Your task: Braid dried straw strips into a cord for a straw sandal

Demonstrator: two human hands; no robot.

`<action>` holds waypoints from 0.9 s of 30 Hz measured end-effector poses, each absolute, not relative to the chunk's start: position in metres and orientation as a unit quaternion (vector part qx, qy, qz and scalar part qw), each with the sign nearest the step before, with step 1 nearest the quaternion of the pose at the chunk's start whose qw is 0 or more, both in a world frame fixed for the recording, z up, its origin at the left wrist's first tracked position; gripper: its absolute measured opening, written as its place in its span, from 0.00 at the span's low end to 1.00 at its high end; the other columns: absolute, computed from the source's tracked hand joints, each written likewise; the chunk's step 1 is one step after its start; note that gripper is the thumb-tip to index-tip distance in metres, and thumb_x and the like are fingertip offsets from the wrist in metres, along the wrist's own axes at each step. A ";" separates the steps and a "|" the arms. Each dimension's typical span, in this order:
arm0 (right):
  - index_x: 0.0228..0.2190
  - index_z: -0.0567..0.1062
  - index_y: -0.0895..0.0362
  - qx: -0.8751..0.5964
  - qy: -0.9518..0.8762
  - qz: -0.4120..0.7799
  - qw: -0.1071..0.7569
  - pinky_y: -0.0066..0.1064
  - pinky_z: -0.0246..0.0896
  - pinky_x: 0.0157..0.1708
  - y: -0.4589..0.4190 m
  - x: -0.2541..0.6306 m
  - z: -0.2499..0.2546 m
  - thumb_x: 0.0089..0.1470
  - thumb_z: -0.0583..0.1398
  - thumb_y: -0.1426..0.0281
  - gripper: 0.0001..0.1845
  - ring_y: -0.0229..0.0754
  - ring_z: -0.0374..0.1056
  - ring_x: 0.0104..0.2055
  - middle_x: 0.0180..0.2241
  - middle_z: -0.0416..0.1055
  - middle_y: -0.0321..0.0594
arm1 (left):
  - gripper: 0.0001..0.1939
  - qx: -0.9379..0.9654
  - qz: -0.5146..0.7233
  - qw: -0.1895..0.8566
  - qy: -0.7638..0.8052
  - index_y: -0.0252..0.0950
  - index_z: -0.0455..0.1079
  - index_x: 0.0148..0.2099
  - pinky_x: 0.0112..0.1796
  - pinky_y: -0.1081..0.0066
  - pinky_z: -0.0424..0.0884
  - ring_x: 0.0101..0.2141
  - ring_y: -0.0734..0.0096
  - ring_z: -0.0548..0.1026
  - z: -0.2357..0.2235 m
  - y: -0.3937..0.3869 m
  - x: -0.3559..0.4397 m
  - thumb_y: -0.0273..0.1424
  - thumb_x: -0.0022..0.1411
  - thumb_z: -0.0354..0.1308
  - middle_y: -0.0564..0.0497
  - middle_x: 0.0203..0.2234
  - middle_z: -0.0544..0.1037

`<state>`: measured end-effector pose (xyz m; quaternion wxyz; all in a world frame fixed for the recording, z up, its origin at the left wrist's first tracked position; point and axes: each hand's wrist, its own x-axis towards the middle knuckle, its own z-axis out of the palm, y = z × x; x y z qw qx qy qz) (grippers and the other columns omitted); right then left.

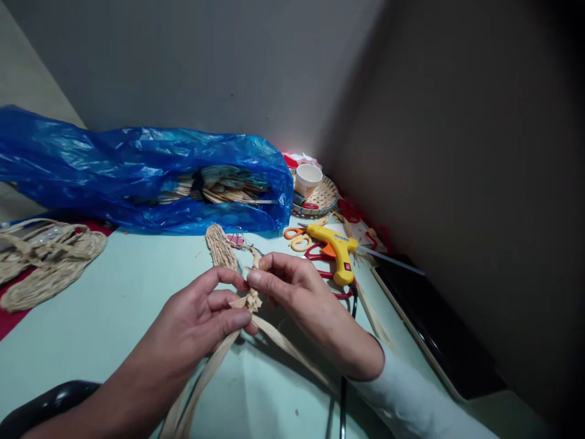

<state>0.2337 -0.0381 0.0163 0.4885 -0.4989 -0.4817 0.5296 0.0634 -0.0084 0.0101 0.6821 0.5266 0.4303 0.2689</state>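
Pinching knotted straw (253,300) over the pale surface (137,268), clamped at the base between thumb and fingers of the left grip (203,317) and at the top by the right grip (304,299), with flat strips (292,353) below the knot, one alongside the left forearm, one slanting toward a black cable (342,402) under the right wrist. At near left, a glossy black shape (50,402), too cut off to identify. To the right, a dark flat device (439,323). Just past the right grip, a yellow glue gun (343,253), with label too small to read, crowding red handles (325,275). Just past the left fingers, a small woven sole (219,244), partly covered. At far left, woven footwear (59,274) on red cloth (13,323). Farther back, a blue plastic bag (91,164) around bundled straw (233,189), beside a basket (325,194) with a paper cup (309,177), print unreadable.
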 end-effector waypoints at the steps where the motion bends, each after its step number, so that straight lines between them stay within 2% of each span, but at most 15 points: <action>1: 0.26 0.70 0.56 -0.503 -0.471 0.529 0.495 0.28 0.48 0.26 -0.039 0.233 0.016 0.58 0.64 0.58 0.17 0.36 0.53 0.27 0.23 0.60 0.31 | 0.14 0.530 0.267 0.678 0.434 0.42 0.66 0.42 0.31 0.72 0.65 0.28 0.69 0.77 0.012 -0.009 0.063 0.35 0.57 0.66 0.58 0.22 0.81; 4: 0.25 0.70 0.56 -0.510 -0.458 0.518 0.512 0.28 0.49 0.27 -0.039 0.232 0.014 0.58 0.62 0.64 0.13 0.36 0.53 0.27 0.23 0.60 0.31 | 0.13 0.560 0.240 0.665 0.432 0.42 0.68 0.43 0.33 0.70 0.68 0.32 0.65 0.79 0.013 -0.008 0.061 0.38 0.59 0.65 0.55 0.27 0.83; 7: 0.24 0.69 0.56 -0.519 -0.454 0.509 0.515 0.29 0.50 0.29 -0.038 0.230 0.013 0.58 0.60 0.67 0.11 0.36 0.54 0.28 0.23 0.60 0.31 | 0.12 0.556 0.231 0.665 0.442 0.41 0.71 0.41 0.34 0.71 0.69 0.32 0.66 0.78 0.011 -0.008 0.059 0.39 0.57 0.67 0.55 0.27 0.82; 15: 0.25 0.68 0.56 -0.515 -0.429 0.536 0.513 0.29 0.48 0.28 -0.034 0.228 0.007 0.59 0.61 0.66 0.13 0.35 0.54 0.26 0.22 0.61 0.30 | 0.12 0.509 0.265 0.650 0.499 0.41 0.77 0.35 0.30 0.73 0.67 0.28 0.69 0.76 0.016 -0.014 0.064 0.39 0.49 0.71 0.55 0.23 0.82; 19: 0.26 0.68 0.56 -0.482 -0.440 0.552 0.519 0.29 0.51 0.29 -0.036 0.232 0.010 0.61 0.61 0.63 0.15 0.35 0.56 0.26 0.23 0.61 0.30 | 0.12 0.500 0.265 0.653 0.503 0.40 0.78 0.32 0.25 0.77 0.62 0.24 0.75 0.71 0.019 -0.012 0.062 0.41 0.48 0.73 0.55 0.22 0.82; 21: 0.26 0.69 0.56 -0.487 -0.465 0.547 0.497 0.29 0.53 0.30 -0.038 0.233 0.015 0.61 0.62 0.61 0.15 0.36 0.58 0.28 0.24 0.63 0.31 | 0.13 0.490 0.264 0.657 0.509 0.40 0.79 0.32 0.25 0.78 0.62 0.24 0.75 0.71 0.021 -0.012 0.061 0.41 0.46 0.74 0.55 0.23 0.81; 24: 0.27 0.72 0.56 -0.506 -0.502 0.554 0.430 0.29 0.53 0.29 -0.040 0.234 0.021 0.56 0.66 0.57 0.17 0.37 0.60 0.30 0.26 0.68 0.33 | 0.14 0.465 0.281 0.673 0.502 0.41 0.78 0.32 0.28 0.76 0.68 0.27 0.71 0.75 0.023 -0.013 0.060 0.40 0.43 0.75 0.56 0.25 0.82; 27: 0.26 0.72 0.57 -0.508 -0.526 0.554 0.399 0.29 0.53 0.29 -0.041 0.236 0.024 0.56 0.67 0.57 0.18 0.37 0.60 0.29 0.26 0.69 0.33 | 0.15 0.457 0.298 0.674 0.498 0.41 0.77 0.32 0.29 0.77 0.69 0.27 0.72 0.76 0.025 -0.014 0.061 0.40 0.44 0.75 0.56 0.24 0.81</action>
